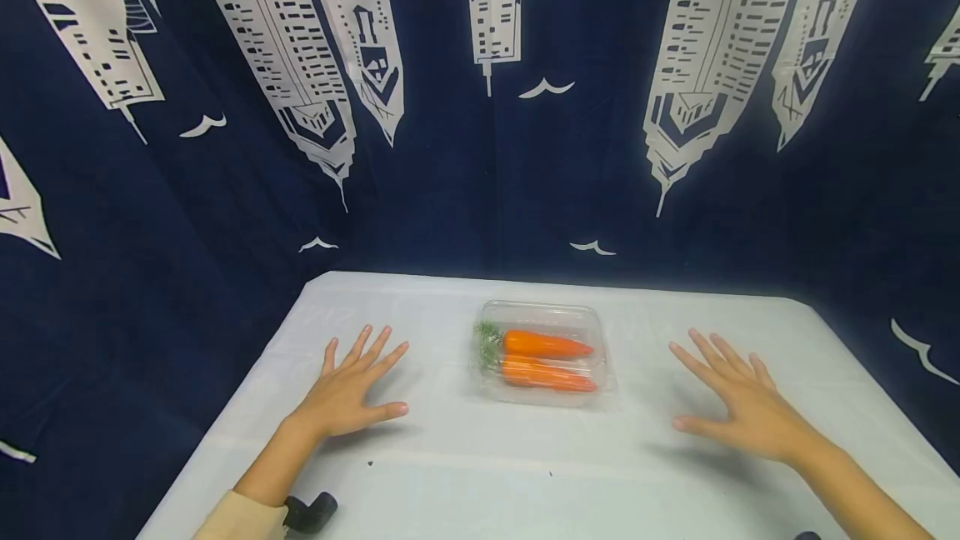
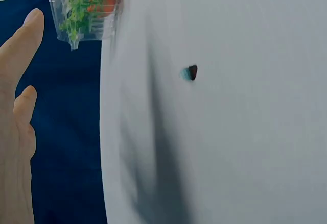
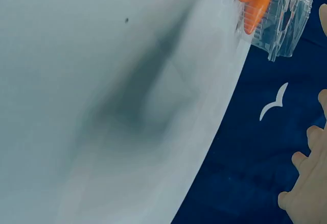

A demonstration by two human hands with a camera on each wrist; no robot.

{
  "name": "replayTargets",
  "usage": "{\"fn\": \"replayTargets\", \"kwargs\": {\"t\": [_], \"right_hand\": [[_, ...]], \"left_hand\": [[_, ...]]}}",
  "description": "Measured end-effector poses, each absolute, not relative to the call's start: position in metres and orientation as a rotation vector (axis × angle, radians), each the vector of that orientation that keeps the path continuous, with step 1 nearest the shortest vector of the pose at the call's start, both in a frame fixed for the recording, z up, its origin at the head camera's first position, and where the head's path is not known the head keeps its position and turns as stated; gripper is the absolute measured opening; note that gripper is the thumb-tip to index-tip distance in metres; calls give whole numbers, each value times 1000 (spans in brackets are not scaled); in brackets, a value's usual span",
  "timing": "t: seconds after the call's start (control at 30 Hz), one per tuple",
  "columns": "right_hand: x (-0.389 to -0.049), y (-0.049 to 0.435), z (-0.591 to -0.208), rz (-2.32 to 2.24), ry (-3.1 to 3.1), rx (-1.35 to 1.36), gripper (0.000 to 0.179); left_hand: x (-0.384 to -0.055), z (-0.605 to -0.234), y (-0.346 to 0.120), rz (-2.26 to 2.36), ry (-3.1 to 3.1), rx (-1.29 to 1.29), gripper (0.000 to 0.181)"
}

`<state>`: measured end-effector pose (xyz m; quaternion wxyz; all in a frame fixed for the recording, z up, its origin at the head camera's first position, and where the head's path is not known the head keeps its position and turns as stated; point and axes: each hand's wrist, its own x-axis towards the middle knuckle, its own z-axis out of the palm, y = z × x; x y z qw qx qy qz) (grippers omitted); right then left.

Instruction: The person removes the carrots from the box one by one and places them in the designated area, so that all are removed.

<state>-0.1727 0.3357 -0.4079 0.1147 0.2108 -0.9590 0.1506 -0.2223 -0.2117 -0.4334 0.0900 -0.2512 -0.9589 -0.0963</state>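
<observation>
Left hand (image 1: 342, 398) and right hand (image 1: 750, 412) spread, fingers apart, over white table (image 1: 465, 490); clear container (image 1: 551, 317) with two carrots (image 1: 546, 345) lies between them.

L wrist view: L hand (image 2: 14, 132) was cut off by L edge, container (image 2: 60, 15) by top. R wrist view: R hand (image 3: 313, 183) was cut by R edge, container by top. Head view: dark obj. (image 1: 315, 512) was partly hidden by sleeve (image 1: 243, 517); dark bit (image 1: 807, 536) was cut at btm. Specks (image 1: 371, 463) were too sm. to ID.
</observation>
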Motion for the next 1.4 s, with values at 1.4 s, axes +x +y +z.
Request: {"fn": "replayTargets", "kwargs": {"t": [1.4], "right_hand": [[-205, 256, -462, 1539, -2703, 300, 93]], "left_hand": [[-244, -462, -118, -869, -2607, -881, 62]]}}
